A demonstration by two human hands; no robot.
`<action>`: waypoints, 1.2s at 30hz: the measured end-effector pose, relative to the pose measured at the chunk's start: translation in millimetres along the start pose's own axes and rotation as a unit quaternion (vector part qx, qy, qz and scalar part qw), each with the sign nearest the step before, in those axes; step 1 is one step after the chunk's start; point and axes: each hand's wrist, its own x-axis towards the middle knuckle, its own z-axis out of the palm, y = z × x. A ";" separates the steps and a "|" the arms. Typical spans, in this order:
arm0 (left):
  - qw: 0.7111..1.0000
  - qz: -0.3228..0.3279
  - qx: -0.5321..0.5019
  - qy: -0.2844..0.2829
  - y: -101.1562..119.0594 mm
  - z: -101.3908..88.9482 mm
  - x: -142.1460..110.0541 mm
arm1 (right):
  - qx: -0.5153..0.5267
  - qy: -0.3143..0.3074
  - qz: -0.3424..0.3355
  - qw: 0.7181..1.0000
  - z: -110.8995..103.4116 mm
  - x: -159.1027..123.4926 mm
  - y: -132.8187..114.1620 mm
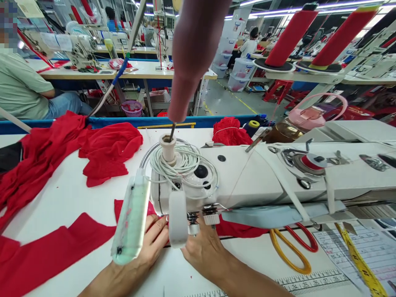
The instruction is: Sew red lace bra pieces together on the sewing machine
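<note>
My left hand point(153, 243) lies at the left of the sewing machine point(247, 173) head, its visible fingers stretched out over red fabric point(119, 209). A pale green see-through plastic piece point(131, 222) hangs in front and covers part of this hand. To its right, my right hand point(204, 247) reaches under the machine head. Its fingertips are hidden behind the head, so its grip does not show. More of the red cloth shows to the right, below the machine arm. The needle area is hidden from view.
Red fabric pieces point(111, 150) lie on the left of the white table. At the right are yellow-and-red-handled scissors point(291, 251), a yellow tape measure point(360, 260) and a pink-lidded bottle point(287, 128). Red thread cones point(291, 39) stand behind. A person point(24, 86) sits at the left.
</note>
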 end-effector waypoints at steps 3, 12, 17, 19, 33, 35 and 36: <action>1.000 0.011 0.019 0.002 0.0 -1.4 2.5 | 0.014 -0.017 0.005 1.000 0.5 -0.7 0.5; 0.995 0.055 0.080 0.009 0.1 -1.1 6.7 | 0.007 -0.011 0.011 1.000 -2.8 -5.9 7.8; 0.994 0.067 0.080 -0.002 -1.2 0.0 2.5 | 0.021 0.025 0.004 0.999 -5.9 0.7 11.6; 0.995 0.071 0.076 -0.001 -2.0 0.9 2.0 | 0.035 0.014 0.000 0.999 -4.4 3.2 10.8; 0.999 0.003 -0.008 -0.041 6.2 -8.4 -4.1 | -0.005 -0.018 -0.031 0.999 -2.1 2.6 9.3; 1.000 0.009 0.000 -0.020 7.6 -8.6 -2.5 | -0.005 -0.027 -0.035 0.999 -2.4 3.0 10.1; 1.000 0.009 0.000 -0.012 8.0 -9.0 -1.3 | -0.005 -0.028 -0.036 0.999 -2.3 3.0 10.3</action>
